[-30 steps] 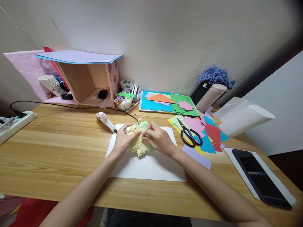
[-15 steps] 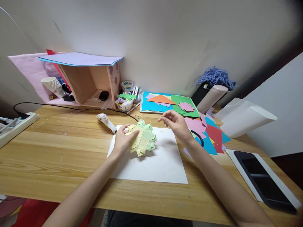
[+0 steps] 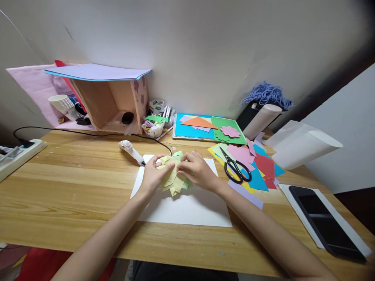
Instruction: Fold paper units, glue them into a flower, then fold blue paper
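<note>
My left hand (image 3: 152, 174) grips the left side of a folded paper flower (image 3: 172, 184), pale yellow and light green with pointed petals, its thumb lying on top. My right hand (image 3: 195, 168) is closed in a pinch against the flower's upper right face and covers part of it; whatever its fingertips hold is hidden. Under both hands lies a white sheet of paper (image 3: 187, 212). Just left of the sheet's top corner rests a white glue gun (image 3: 131, 151) with a black cord.
Black-handled scissors (image 3: 236, 168) lie on coloured paper scraps (image 3: 265, 166) at the right. A phone (image 3: 322, 222) is near the right edge. Behind stand an open box (image 3: 115, 99), a basket of craft supplies (image 3: 153, 130) and a paper stack (image 3: 193, 134). A power strip (image 3: 22, 156) sits far left.
My right hand has moved left and down from above the sheet onto the flower, uncovering the scissors. My left hand keeps its hold on the flower.
</note>
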The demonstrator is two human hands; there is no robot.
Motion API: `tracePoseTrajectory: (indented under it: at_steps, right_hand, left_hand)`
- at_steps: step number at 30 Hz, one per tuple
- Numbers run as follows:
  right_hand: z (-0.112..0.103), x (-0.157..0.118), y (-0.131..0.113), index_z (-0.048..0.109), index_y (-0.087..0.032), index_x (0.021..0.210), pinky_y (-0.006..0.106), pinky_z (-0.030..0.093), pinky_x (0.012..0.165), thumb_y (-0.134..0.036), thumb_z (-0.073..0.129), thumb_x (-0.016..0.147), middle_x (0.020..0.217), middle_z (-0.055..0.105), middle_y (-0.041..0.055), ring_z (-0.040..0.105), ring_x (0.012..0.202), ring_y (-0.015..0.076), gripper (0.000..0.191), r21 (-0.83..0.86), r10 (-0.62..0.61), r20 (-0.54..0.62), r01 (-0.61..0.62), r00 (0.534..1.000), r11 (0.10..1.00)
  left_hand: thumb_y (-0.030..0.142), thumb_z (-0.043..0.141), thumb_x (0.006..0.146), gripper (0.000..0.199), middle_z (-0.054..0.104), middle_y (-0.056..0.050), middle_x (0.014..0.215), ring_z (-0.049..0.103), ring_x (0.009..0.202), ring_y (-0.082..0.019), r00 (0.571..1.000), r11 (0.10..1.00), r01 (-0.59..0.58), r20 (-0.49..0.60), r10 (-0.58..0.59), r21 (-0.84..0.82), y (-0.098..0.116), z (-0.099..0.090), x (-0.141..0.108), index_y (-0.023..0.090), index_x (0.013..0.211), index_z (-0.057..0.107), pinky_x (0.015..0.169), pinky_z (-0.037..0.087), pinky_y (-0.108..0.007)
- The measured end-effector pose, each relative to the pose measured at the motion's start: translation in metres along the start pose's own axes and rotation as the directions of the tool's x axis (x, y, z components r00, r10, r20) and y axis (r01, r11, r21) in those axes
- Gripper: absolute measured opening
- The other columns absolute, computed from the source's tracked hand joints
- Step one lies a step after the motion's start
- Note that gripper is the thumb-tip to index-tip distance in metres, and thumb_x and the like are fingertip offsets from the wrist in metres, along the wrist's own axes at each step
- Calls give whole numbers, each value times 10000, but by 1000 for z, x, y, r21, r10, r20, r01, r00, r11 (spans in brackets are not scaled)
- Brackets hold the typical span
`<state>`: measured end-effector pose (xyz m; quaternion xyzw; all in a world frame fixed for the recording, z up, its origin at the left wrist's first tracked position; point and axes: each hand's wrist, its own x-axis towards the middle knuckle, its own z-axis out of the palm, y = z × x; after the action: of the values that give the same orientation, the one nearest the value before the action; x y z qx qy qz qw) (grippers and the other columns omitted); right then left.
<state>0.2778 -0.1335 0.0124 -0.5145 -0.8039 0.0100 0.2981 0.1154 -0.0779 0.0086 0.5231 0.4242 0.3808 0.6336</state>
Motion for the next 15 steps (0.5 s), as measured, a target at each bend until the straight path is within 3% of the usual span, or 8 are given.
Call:
tracePoseTrajectory:
  at_steps: [5, 9, 13, 15]
  right_hand:
    - [-1, 1, 1, 588, -175, 848, 308, 343, 706, -207, 464, 870, 896, 546, 76, 423, 810, 192, 129, -58, -11, 30, 13, 999, 998]
    - [-11, 2, 6, 563, -174, 829, 324, 357, 752, -171, 470, 855, 893, 533, 79, 437, 852, 201, 97, 34, 42, -36, -41, 998, 999]
    - [-24, 5, 11, 536, -189, 821, 335, 361, 801, -214, 458, 867, 884, 531, 61, 474, 872, 192, 94, 321, 218, -115, -171, 969, 931]
    - [-27, 6, 15, 513, -202, 830, 324, 375, 797, -277, 453, 875, 876, 558, 46, 511, 867, 178, 107, 579, 349, -92, -235, 933, 781]
  left_hand:
    - [323, 753, 560, 513, 666, -88, 890, 636, 792, -196, 999, 1000, -20, -30, 20, 2, -5, -3, 4, 140, 993, 546, 652, 514, -275]
    - [334, 749, 574, 529, 665, -104, 907, 639, 814, -206, 998, 1000, -22, -56, 22, -11, -9, -6, 7, 140, 1019, 538, 667, 523, -300]
    - [326, 757, 565, 523, 675, -101, 884, 650, 784, -205, 996, 1000, -16, -90, 14, -23, -9, -8, 8, 144, 1006, 544, 660, 530, -305]
    - [318, 761, 560, 521, 681, -95, 874, 655, 773, -204, 994, 1000, -12, -113, 9, -28, -9, -8, 9, 149, 1004, 547, 652, 532, -299]
